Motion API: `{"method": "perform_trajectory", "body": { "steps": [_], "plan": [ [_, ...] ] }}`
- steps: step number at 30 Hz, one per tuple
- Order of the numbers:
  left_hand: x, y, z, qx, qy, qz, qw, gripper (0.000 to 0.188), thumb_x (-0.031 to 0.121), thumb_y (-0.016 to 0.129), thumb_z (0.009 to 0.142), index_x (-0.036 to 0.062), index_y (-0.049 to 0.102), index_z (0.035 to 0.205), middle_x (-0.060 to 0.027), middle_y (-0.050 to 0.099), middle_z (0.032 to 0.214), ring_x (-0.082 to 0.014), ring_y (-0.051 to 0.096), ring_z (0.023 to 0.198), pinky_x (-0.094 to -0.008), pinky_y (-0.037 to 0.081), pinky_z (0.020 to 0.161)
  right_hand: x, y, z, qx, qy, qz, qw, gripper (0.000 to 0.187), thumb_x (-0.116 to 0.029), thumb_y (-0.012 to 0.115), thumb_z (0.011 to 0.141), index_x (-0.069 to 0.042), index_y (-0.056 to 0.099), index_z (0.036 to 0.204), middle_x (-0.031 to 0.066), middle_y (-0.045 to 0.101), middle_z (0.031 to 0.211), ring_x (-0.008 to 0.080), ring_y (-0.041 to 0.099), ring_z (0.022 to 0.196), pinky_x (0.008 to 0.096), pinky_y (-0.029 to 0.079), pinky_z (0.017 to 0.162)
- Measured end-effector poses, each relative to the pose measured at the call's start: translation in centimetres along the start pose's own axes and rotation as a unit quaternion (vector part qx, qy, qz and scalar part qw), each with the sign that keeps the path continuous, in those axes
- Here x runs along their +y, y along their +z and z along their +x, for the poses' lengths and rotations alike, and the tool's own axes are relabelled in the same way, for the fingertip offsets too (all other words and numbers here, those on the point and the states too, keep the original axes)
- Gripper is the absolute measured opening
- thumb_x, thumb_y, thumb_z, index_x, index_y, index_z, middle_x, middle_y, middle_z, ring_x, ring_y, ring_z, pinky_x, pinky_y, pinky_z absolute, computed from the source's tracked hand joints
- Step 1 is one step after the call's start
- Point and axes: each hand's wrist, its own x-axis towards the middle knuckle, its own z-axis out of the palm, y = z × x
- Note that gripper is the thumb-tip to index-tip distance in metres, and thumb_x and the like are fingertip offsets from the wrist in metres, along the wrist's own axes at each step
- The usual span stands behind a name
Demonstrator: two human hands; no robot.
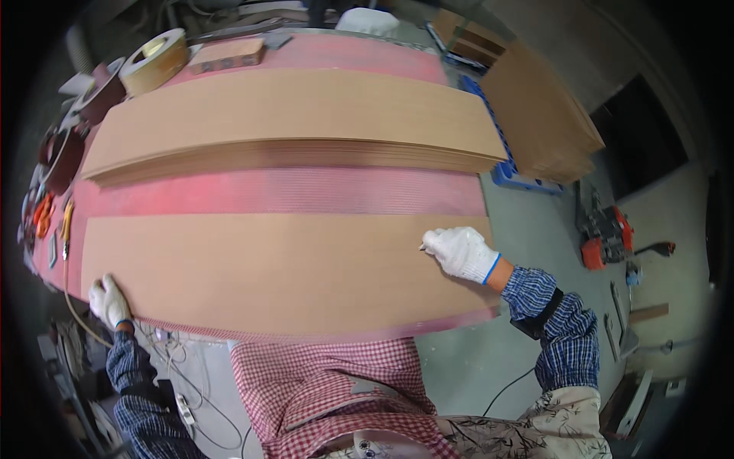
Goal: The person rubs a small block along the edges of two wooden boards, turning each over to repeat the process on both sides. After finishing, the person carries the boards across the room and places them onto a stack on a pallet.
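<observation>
A long tan board (283, 268) lies flat across the near part of the red-covered table. My left hand (111, 301), in a white knit glove, rests at its near left corner with the fingers stretched over the edge. Above the board's right part is my right hand (461, 253), gloved in white with a blue cuff. Its fingers are closed, and a small dark tip pokes out from them; the rest of that object is hidden. Farther back lies a stack of similar long boards (298, 107), with a strip of red table covering (306, 191) between.
Tape rolls (155, 61) and a block (226, 55) sit at the back left. Orange-handled scissors (43, 214) and a yellow-handled tool with a hose (66, 222) lie at the left edge. Right of the table, cardboard sheets (535, 111) stand on a blue pallet (527, 182).
</observation>
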Motion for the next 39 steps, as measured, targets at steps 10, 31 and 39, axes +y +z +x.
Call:
{"method": "perform_trajectory", "body": {
  "steps": [10,31,39],
  "plan": [
    [3.1,-1.7,-1.8,0.09,0.021,-0.033,0.995,0.035,0.029,0.056,0.082,-0.0017,0.062,0.097,-0.0183,0.057,0.101,-0.0362,0.049,0.101,-0.0458,0.038,0.09,-12.2,-2.4,11.4,-0.001,-0.097,-0.002,0.995,0.013,-0.018,0.053,0.088,-0.005,0.055,0.09,0.0152,0.064,0.071,0.0321,0.065,0.068,0.0431,0.051,0.057],
    [4.3,-4.6,-1.7,0.02,-0.126,-0.128,0.984,0.049,0.025,0.068,0.077,-0.0029,0.055,0.116,-0.0264,0.039,0.134,-0.047,0.029,0.129,-0.0539,0.026,0.108,-47.5,-8.4,40.0,-0.037,-0.197,0.013,0.98,0.031,-0.024,0.049,0.089,0.001,0.061,0.103,0.0279,0.064,0.101,0.0418,0.062,0.098,0.0496,0.049,0.085],
    [4.0,-4.2,-1.7,0.0,-0.146,-0.138,0.98,0.054,0.025,0.069,0.076,-0.0034,0.054,0.118,-0.0253,0.037,0.137,-0.0452,0.025,0.132,-0.0532,0.022,0.11,-57.4,-7.9,47.9,0.03,-0.247,0.016,0.968,0.032,-0.025,0.048,0.09,0.0,0.062,0.104,0.0269,0.064,0.103,0.0409,0.061,0.101,0.0473,0.047,0.088]
  ]
}}
